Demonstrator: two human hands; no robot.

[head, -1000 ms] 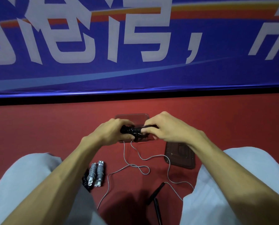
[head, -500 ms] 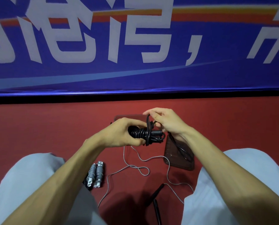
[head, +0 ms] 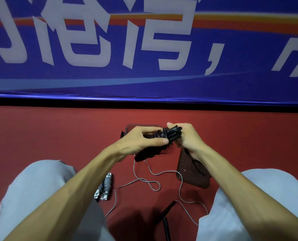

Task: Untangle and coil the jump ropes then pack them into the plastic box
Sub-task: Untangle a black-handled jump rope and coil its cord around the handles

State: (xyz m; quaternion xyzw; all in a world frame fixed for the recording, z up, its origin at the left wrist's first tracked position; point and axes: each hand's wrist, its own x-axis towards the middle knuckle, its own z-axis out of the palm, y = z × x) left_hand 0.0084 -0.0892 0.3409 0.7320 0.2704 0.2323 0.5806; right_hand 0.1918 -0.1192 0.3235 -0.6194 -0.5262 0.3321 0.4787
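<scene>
A black jump rope (head: 169, 135), bundled into a coil, is held up between both hands above the red floor. My left hand (head: 143, 139) grips its left end with thumb and fingers curled round it. My right hand (head: 188, 138) grips the right end, and a strand of black cord runs down under that wrist. The clear plastic box (head: 141, 126) lies on the floor just behind my hands, mostly hidden. A thin grey rope (head: 151, 183) lies loose in loops on the floor, ending at black handles (head: 167, 213). A grey-handled rope (head: 105, 186) lies beside my left leg.
A dark clear lid (head: 191, 173) lies flat on the floor under my right forearm. My knees in light trousers frame the floor on both sides. A blue banner (head: 144, 49) with white characters stands along the back edge of the red floor.
My right hand has come down from the raised loop and closed on the right end of the black bundle. The bundle has shifted slightly right and looks tighter.
</scene>
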